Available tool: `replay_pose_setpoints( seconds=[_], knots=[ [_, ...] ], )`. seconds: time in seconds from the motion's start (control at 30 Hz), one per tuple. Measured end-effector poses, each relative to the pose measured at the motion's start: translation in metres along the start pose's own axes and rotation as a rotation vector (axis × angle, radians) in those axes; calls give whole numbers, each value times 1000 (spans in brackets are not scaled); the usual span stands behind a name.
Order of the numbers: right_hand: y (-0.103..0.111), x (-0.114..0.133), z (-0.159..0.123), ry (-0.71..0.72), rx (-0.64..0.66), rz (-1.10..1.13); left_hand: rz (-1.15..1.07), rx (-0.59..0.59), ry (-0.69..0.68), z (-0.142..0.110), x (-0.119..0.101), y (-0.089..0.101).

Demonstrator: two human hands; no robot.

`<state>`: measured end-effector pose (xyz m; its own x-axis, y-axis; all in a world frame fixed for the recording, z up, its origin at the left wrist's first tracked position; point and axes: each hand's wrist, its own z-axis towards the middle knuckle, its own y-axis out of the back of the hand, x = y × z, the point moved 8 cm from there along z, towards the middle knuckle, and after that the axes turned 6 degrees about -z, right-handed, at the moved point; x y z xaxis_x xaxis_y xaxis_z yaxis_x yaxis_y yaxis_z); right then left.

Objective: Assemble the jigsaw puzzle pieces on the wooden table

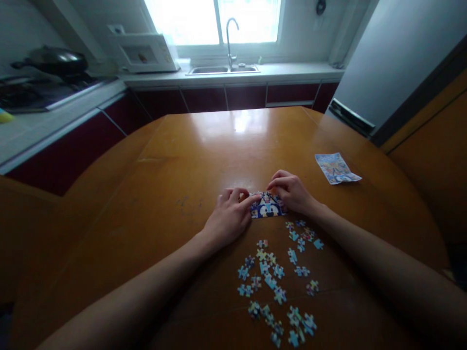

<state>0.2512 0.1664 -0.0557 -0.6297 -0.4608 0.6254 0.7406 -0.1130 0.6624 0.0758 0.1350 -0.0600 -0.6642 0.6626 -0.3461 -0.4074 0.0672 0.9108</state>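
Note:
A partly joined jigsaw puzzle (269, 210) lies flat on the wooden table, showing a blue cartoon dog's face with large white eyes. At its left side is my left hand (233, 211), fingers apart, one digit stretched over the puzzle's upper left part. My right hand (292, 192) touches the upper right edge with its fingertips drawn together; whatever is between them is hidden. Loose jigsaw pieces (270, 280) are scattered nearer to me, below the puzzle. More pieces (301, 244) lie close to my right forearm.
A creased picture sheet (335, 168) lies on the table (175, 160) at the right. Beyond the table are a counter with a sink (209, 70) and tap (229, 41). A pan (56, 61) stands on the stove at the left; a fridge (394, 63) is at the right.

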Motion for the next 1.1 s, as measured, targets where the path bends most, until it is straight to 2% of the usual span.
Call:
replay_pose_setpoints(
  seconds=[0.07,0.23,0.43,0.6,0.83,1.1],
  knots=[
    [2,-2,-1,-1,-18,16,-3,-4,-4,0,0,0],
    [-4,-2,-2,24,52,-48,-5,0,-6,-1,0,-1],
    [5,-6,-1,-32,-26,39,-3,-9,-20,-1,1,0],
    [0,-1,-3,18,38,15,4,-2,-17,0,1,0],
    [8,3,-4,31,16,-14,-14,-15,0,-1,1,1],
    [-3,21,-10,157,183,-182,-13,-20,17,0,1,2]
  ],
)
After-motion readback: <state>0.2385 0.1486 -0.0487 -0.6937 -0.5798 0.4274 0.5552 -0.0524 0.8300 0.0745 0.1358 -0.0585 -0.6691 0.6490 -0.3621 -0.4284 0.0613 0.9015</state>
